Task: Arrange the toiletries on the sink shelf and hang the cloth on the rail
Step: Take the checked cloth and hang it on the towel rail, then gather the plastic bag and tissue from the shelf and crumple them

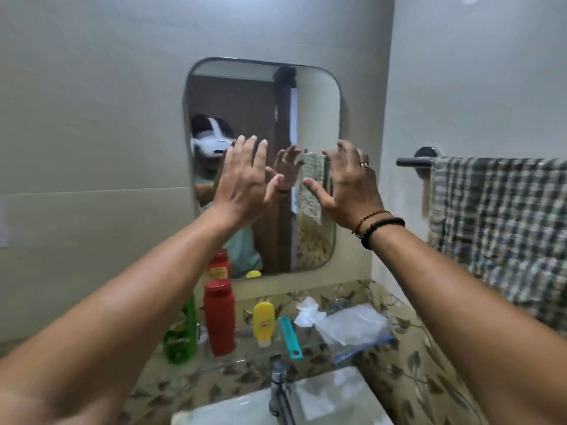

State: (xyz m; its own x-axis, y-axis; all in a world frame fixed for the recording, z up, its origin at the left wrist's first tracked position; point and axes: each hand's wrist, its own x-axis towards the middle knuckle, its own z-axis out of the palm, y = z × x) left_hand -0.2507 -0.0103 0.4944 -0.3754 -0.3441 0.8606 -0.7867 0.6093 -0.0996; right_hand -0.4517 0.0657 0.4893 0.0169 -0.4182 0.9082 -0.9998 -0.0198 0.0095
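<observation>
My left hand (245,176) and my right hand (346,182) are both raised in front of the mirror (319,96), fingers spread, holding nothing. A checked cloth (497,228) hangs over the dark rail (412,162) on the right wall. On the glass shelf (245,357) below the mirror stand a green bottle (181,335), a red bottle (219,317) and a yellow tube (263,322) upside down on its cap. A teal flat case (291,338) lies beside them, then crumpled white tissue (308,312) and a clear plastic bag (352,326).
A chrome tap (279,384) rises over the white basin (331,397) at the bottom. Leaf-patterned tiles (408,363) back the shelf. The mirror reflects a person, a brown door and the hanging cloth.
</observation>
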